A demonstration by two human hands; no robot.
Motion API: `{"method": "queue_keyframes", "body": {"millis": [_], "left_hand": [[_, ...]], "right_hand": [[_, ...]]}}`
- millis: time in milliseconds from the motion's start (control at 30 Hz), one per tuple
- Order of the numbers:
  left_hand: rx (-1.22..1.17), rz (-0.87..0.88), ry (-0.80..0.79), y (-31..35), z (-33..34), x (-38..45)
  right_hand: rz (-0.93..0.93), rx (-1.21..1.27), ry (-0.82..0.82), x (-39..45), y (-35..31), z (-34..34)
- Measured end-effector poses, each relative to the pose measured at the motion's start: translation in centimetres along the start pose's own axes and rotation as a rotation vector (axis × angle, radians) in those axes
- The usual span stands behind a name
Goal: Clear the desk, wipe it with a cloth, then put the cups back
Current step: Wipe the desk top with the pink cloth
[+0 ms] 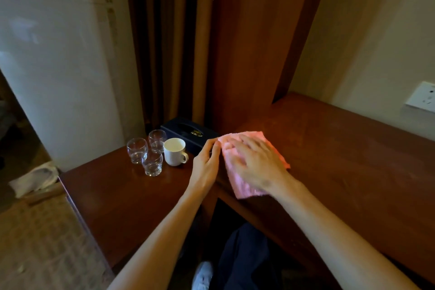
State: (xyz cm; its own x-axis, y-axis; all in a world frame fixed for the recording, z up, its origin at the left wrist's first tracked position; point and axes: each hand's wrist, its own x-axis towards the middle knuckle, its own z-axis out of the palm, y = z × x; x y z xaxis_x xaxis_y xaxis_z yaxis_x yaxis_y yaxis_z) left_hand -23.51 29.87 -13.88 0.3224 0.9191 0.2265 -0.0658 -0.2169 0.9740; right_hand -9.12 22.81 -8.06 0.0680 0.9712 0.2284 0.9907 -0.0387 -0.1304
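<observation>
A pink cloth (240,185) lies flat on the brown wooden desk (341,155), near its left end. My right hand (255,162) presses down on the cloth with fingers spread. My left hand (207,162) pinches the cloth's far left corner between thumb and fingertips. On a lower side table (113,195) to the left stand three clear glasses (150,150) and a white mug (174,151), grouped close together.
A dark tissue box (188,133) sits behind the mug, against the wooden panel. Brown curtains hang behind. A white wall socket (422,97) is on the wall at right. White slippers (35,179) lie on the floor at left. My leg and shoe show below the desk.
</observation>
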Motion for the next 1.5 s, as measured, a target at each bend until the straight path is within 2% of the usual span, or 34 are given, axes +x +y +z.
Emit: {"method": "queue_keyframes", "body": {"millis": [67,133,233,333,467,600,667,733,867,933,1000,1100,1167,1233,1333,1500], "left_hand": [[-0.001,0.022,0.014,-0.1,0.1,0.2],[-0.009,0.016,0.041,-0.3,0.4,0.1],[0.008,-0.027,0.063,0.0,0.3,0.0],[0.032,-0.031,0.056,0.1,0.0,0.3],[0.024,-0.023,0.072,0.0,0.0,0.4],[0.030,-0.054,0.079,0.3,0.3,0.5],[0.044,-0.051,0.072,0.3,0.2,0.5],[0.030,-0.034,0.069,0.1,0.2,0.4],[0.000,-0.027,0.108,-0.2,0.8,0.2],[-0.001,-0.038,0.114,-0.1,1.0,0.3],[-0.001,-0.089,0.121,0.4,1.1,0.2],[0.152,-0.104,0.148,2.0,1.5,1.3],[0.313,-0.048,0.163,3.3,2.1,3.0],[0.502,-0.015,0.112,4.7,3.4,4.7],[0.631,-0.011,0.063,5.0,4.9,5.9],[0.805,0.029,0.114,3.2,5.3,6.4]], "right_hand": [[-0.002,-0.085,-0.073,-0.1,0.3,0.8],[0.043,-0.031,-0.099,1.4,0.8,1.2],[0.135,0.069,-0.046,4.1,1.1,1.3],[0.199,0.060,0.022,4.9,-0.2,1.8],[0.161,0.038,0.052,3.2,-1.3,2.6],[0.219,0.101,0.023,7.0,0.1,2.2],[0.245,0.138,0.100,7.2,-0.3,2.2],[0.190,0.165,0.122,5.5,-0.7,2.5],[0.118,0.154,0.067,3.7,0.7,2.2],[0.100,0.187,0.124,5.2,1.9,1.8],[0.165,0.209,0.139,6.7,2.7,1.6],[0.199,0.128,0.132,7.0,2.8,1.8],[0.162,0.116,0.034,5.3,2.1,1.7],[0.179,0.122,-0.058,3.2,1.9,1.2],[0.199,0.135,-0.049,1.8,2.6,0.5],[0.193,0.168,-0.031,5.5,5.3,0.8]]}}
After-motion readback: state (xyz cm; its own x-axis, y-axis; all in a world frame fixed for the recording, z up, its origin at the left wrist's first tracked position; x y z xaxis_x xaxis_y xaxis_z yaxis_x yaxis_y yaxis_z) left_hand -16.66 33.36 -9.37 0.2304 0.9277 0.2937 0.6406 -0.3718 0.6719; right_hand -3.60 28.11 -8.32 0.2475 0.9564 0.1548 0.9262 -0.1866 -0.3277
